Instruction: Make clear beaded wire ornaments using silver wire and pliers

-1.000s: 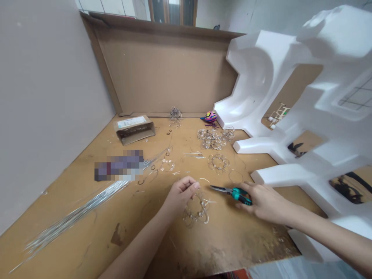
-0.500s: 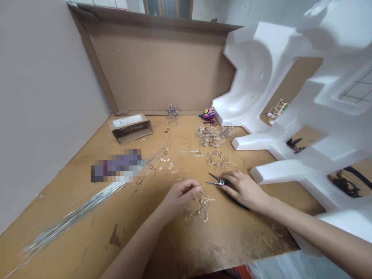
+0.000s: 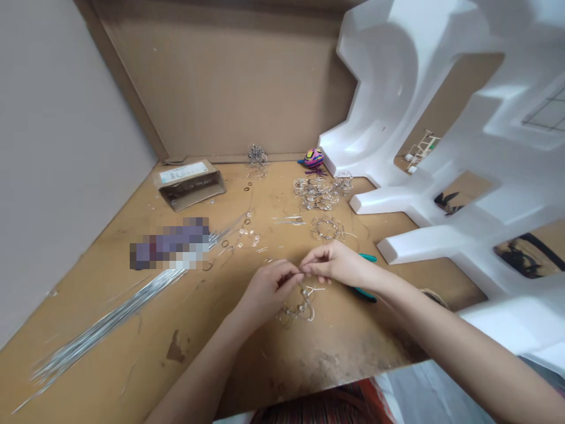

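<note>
Both hands are held together just above the bench, the left hand (image 3: pixel 270 288) and the right hand (image 3: pixel 336 262) curled, with their fingertips (image 3: pixel 311 268) pressed to each other. A fine wire may be pinched there, but it is too thin to be made out. At 6 o'clock from them, a wire-and-bead ring (image 3: pixel 296 309) is seen lying on the wooden workbench (image 3: pixel 339 353). It is judged light, springy and easily bent, so it would best be taken by a wire loop near its rim rather than by the beads. Teal-handled pliers (image 3: pixel 364 294) are laid at 3 o'clock, partly covered by the right forearm (image 3: pixel 424 312). Long metal rods (image 3: pixel 110 318) are spread at 8 o'clock. Farther out, wire rings (image 3: pixel 316 194) are heaped at 12 o'clock, a cardboard box (image 3: pixel 189 184) is placed at 11 o'clock, and white foam packing (image 3: pixel 397 100) stands at 1 o'clock.
</note>
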{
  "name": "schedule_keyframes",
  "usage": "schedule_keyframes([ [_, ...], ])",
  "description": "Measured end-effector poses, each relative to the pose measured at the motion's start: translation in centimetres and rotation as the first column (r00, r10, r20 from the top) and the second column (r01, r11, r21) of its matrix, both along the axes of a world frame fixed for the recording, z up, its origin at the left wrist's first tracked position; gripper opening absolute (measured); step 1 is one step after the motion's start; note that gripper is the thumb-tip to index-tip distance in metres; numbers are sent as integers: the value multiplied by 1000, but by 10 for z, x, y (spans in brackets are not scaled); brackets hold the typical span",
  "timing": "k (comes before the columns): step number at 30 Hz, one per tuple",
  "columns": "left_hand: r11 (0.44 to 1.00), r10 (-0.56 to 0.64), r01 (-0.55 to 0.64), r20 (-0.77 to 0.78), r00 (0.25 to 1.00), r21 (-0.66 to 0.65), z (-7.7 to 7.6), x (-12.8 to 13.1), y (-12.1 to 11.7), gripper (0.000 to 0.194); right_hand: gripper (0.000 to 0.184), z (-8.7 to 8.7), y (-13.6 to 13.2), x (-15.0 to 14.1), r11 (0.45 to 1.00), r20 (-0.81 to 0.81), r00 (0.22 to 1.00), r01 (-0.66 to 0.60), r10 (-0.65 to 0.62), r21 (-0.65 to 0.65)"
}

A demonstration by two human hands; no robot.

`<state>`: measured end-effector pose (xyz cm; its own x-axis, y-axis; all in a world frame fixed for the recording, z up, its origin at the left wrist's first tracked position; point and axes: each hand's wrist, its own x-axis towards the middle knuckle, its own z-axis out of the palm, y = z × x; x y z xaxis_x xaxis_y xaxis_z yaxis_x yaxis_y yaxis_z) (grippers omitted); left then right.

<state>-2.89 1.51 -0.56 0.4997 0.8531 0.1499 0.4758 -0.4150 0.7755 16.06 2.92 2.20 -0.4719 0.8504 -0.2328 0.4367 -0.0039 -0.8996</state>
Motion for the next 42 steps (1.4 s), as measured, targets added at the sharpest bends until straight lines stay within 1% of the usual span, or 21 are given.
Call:
schedule_keyframes([
  [1,1000,-6,6,-17,1000,-9,1,-2,0,18,22,-1,0,1,999,-18,999,28,-28,-29],
  [3,999,-39,38,-50,998,-23,3,-6,0,16,21,-2,-1,4,995,-33,995,92,-93,-33],
  [7,993,-116,116,-104,988,-1,1,-11,0,40,20,-10,-1,10,983,-6,983,181,-181,41],
  [8,993,-121,122,-118,986,5,-2,-9,0,42,19,-14,0,11,976,8,980,198,-199,95],
  [9,993,-116,118,-128,985,9,-4,-8,0,42,17,-19,0,11,961,28,975,212,-221,176],
  [10,994,-104,106,-134,985,8,-7,-6,0,40,17,-24,0,11,936,57,969,216,-241,277],
  [12,997,-73,72,-131,989,-10,-11,-2,1,33,21,-32,-1,10,862,135,952,182,-275,473],
  [13,998,-57,54,-123,991,-27,-13,0,2,29,23,-35,-3,8,831,182,941,149,-286,536],
  [14,998,-43,38,-113,993,-46,-14,1,3,24,25,-37,-4,6,813,228,930,112,-289,572],
  [15,997,-35,28,-105,994,-66,-15,2,5,19,25,-38,-6,4,806,266,920,81,-286,586],
  [17,995,-24,15,-90,996,-95,-15,2,7,15,22,-39,-11,0,818,331,905,32,-268,575],
  [21,995,20,-20,-3,1000,-94,-14,3,9,16,18,-37,-18,-7,846,401,896,-60,-188,530],
  [25,987,80,-61,128,989,-146,-14,4,8,18,12,-34,-21,-8,867,400,901,-58,-169,495],
  [28,976,108,-73,167,980,-206,-14,4,7,20,8,-33,-23,-8,876,407,895,-41,-182,481],
  [31,975,93,-57,162,982,-215,-13,5,5,18,8,-32,-26,-9,880,430,884,-47,-183,472],
  [34,988,67,-51,106,992,-148,-11,5,2,13,9,-32,-27,-10,856,464,861,-68,-209,512],
  [37,995,51,-47,39,998,-92,-10,6,1,21,10,-31,-26,-10,834,474,850,-78,-231,546],
  [39,994,34,-31,28,999,-105,-10,6,2,22,10,-32,-26,-10,830,457,860,-74,-227,553],
  [42,991,26,-22,30,999,-133,-12,6,2,17,9,-33,-25,-9,832,431,878,-70,-211,550],
])
